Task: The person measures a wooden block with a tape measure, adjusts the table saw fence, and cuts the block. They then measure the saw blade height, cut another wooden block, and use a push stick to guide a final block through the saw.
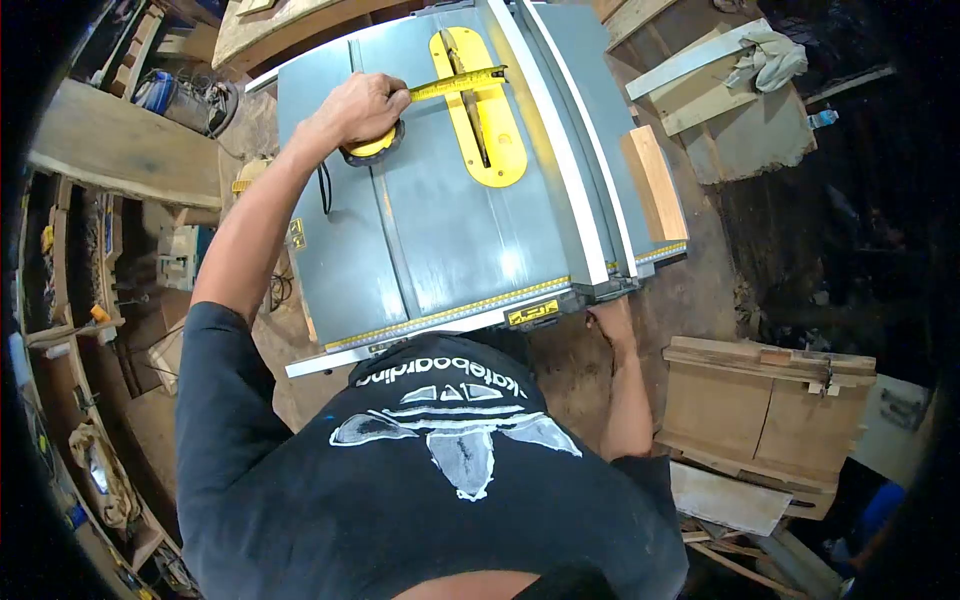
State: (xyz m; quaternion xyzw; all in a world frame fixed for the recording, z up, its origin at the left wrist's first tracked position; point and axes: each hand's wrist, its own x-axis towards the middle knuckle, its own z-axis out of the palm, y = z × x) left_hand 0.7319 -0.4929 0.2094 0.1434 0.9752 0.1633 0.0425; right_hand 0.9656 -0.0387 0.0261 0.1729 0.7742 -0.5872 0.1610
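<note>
My left hand (366, 108) is closed around a yellow and black tape measure (372, 147) above the grey table saw top (460, 240). The pulled-out yellow blade (450, 85) of the tape crosses the yellow throat plate (505, 150) and the saw blade slot, its tip near the long rip fence (560, 150). From the tape's case hangs a black wrist strap. Below the saw's front rail (460, 310), by the fence's front end, is my right hand (612, 322). Its fingers are mostly hidden under the rail, so what they touch does not show.
A wooden block (655, 185) lies on the saw top right of the fence. Wooden panels (765, 410) stand at the right, and boards with a cloth (768, 58) lie at upper right. Shelving with tools and scraps (95, 330) lines the left side.
</note>
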